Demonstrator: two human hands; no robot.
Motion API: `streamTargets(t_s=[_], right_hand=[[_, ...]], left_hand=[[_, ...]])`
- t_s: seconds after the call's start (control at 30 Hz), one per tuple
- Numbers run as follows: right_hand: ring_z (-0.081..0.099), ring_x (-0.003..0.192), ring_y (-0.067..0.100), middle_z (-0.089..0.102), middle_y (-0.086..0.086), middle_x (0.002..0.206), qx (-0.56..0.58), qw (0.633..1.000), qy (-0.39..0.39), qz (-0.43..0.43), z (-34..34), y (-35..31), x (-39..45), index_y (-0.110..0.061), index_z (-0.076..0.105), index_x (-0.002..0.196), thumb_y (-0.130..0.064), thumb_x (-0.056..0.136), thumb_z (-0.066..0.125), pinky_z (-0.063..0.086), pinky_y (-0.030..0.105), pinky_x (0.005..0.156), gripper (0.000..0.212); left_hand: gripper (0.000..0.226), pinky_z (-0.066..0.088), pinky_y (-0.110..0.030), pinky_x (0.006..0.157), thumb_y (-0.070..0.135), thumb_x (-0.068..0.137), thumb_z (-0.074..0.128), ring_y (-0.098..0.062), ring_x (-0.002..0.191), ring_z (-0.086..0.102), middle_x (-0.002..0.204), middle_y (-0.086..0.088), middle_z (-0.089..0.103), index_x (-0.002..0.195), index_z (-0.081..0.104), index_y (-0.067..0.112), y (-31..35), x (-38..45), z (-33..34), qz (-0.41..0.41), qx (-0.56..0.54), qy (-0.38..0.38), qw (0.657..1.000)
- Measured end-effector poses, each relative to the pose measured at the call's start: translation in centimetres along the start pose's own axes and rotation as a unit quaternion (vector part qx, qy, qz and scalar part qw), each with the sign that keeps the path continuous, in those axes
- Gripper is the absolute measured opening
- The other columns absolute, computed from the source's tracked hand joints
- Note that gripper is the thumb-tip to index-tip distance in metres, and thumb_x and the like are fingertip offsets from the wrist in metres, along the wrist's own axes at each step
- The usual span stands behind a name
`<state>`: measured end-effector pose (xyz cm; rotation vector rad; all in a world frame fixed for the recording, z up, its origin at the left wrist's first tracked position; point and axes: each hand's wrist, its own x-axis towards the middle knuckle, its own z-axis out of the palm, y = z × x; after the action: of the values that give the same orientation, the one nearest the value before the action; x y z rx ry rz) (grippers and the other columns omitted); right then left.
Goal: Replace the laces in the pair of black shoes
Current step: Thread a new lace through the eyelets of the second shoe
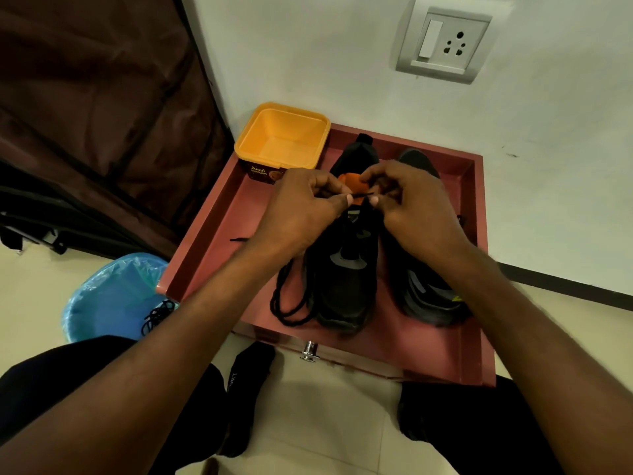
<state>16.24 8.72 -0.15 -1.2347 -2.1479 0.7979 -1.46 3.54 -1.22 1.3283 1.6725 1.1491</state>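
Reddish tray by white wall, black shoes, both hands pinching thin black lace

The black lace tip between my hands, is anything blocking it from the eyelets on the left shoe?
Nothing visible does. Both hands, left and right, pinch the thin black lace just above the orange-lined tongue of the left black shoe. The eyelets themselves are hidden behind the fingers, so I cannot tell whether they are free.

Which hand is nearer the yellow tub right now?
Left. The left hand works the lace just in front of the yellow tub, close to its near corner; the right hand sits farther off, over the shoes.
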Motion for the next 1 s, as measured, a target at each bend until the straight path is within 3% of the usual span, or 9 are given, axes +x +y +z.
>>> streamTargets(t_s=[0.07, 0.13, 0.23, 0.33, 0.43, 0.53, 0.7, 0.9, 1.0], right_hand=[[0.055, 0.09, 0.012, 0.053, -0.002, 0.103, -0.128, 0.991, -0.045, -0.018, 0.3, 0.6, -0.3, -0.028, 0.061, 0.138, 0.003, 0.093, 0.06, 0.047, 0.02, 0.071, 0.055], [0.053, 0.091, 0.017, 0.049, 0.001, 0.103, -0.172, 0.98, -0.098, -0.004, 0.6, 0.9, -0.6, -0.034, 0.052, 0.146, 0.001, 0.093, 0.058, 0.045, 0.028, 0.071, 0.064], [0.06, 0.075, 0.017, 0.061, 0.0, 0.088, -0.146, 0.983, -0.115, 0.001, 0.6, 1.2, -0.8, -0.03, 0.053, 0.136, 0.006, 0.088, 0.058, 0.05, 0.036, 0.062, 0.06], [0.061, 0.067, 0.02, 0.065, 0.001, 0.084, -0.129, 0.986, -0.105, 0.011, 0.0, 1.4, -0.9, -0.022, 0.054, 0.123, 0.006, 0.086, 0.057, 0.053, 0.044, 0.058, 0.047], [0.06, 0.062, 0.013, 0.064, -0.004, 0.082, -0.098, 0.987, -0.125, 0.03, -0.7, 1.4, -0.9, -0.025, 0.056, 0.12, 0.006, 0.086, 0.057, 0.049, 0.034, 0.056, 0.045], [0.058, 0.058, 0.012, 0.064, -0.005, 0.082, -0.067, 0.986, -0.141, 0.053, -1.2, 1.1, -0.8, -0.028, 0.056, 0.119, 0.004, 0.088, 0.059, 0.046, 0.028, 0.055, 0.044], [0.07, 0.075, 0.026, 0.07, 0.001, 0.094, -0.056, 0.986, -0.141, 0.066, -1.1, 1.4, -0.6, -0.034, 0.056, 0.116, 0.001, 0.09, 0.063, 0.059, 0.046, 0.066, 0.044], [0.07, 0.078, 0.015, 0.07, -0.006, 0.094, -0.047, 0.987, -0.137, 0.068, -1.0, 1.6, -0.5, -0.034, 0.058, 0.118, -0.001, 0.091, 0.065, 0.058, 0.03, 0.065, 0.044], [0.07, 0.075, 0.019, 0.071, -0.003, 0.092, -0.05, 0.988, -0.132, 0.071, -0.9, 1.7, -0.6, -0.034, 0.058, 0.118, 0.0, 0.091, 0.065, 0.06, 0.037, 0.064, 0.044]], left_hand=[[0.005, 0.061, -0.034, 0.066, 0.017, 0.09, 0.076, -0.013, 0.069, 0.072, 0.071, 0.004, 0.073, 0.086, 0.08, 0.018, -0.5, 0.0, 0.2, 0.022, 0.041, 0.011, 0.999], [0.006, 0.058, -0.031, 0.061, 0.019, 0.088, 0.079, -0.008, 0.064, 0.068, 0.066, 0.011, 0.07, 0.083, 0.081, 0.021, -0.8, -0.3, 0.6, 0.042, 0.07, 0.022, 0.996], [0.005, 0.046, -0.013, 0.055, 0.02, 0.089, 0.079, 0.002, 0.058, 0.062, 0.062, 0.02, 0.063, 0.091, 0.083, 0.023, -0.8, -0.6, 1.3, 0.074, 0.114, 0.042, 0.99], [0.018, 0.052, -0.014, 0.059, 0.018, 0.093, 0.074, 0.004, 0.063, 0.064, 0.073, 0.019, 0.069, 0.108, 0.081, 0.024, -0.5, -0.7, 1.5, 0.12, 0.156, 0.033, 0.98], [0.022, 0.06, -0.029, 0.069, 0.018, 0.094, 0.072, -0.011, 0.079, 0.073, 0.094, 0.002, 0.079, 0.114, 0.079, 0.022, -0.6, -0.7, 1.6, 0.157, 0.234, -0.006, 0.96], [0.02, 0.061, -0.037, 0.068, 0.021, 0.093, 0.073, -0.018, 0.08, 0.074, 0.094, -0.001, 0.08, 0.112, 0.08, 0.022, -0.8, -0.5, 1.6, 0.19, 0.28, -0.011, 0.941], [0.02, 0.056, -0.035, 0.061, 0.03, 0.097, 0.067, -0.02, 0.078, 0.072, 0.09, 0.003, 0.079, 0.113, 0.079, 0.03, -0.4, -0.8, 1.6, 0.192, 0.339, -0.004, 0.921], [0.02, 0.044, -0.034, 0.06, 0.031, 0.101, 0.057, -0.021, 0.078, 0.067, 0.089, 0.001, 0.071, 0.113, 0.074, 0.031, 0.5, -1.2, 2.3, 0.143, 0.444, -0.005, 0.884], [0.024, 0.048, -0.034, 0.062, 0.032, 0.102, 0.057, -0.023, 0.084, 0.069, 0.096, 0.001, 0.074, 0.12, 0.073, 0.035, 0.8, -1.1, 2.3, 0.145, 0.424, -0.016, 0.894]])
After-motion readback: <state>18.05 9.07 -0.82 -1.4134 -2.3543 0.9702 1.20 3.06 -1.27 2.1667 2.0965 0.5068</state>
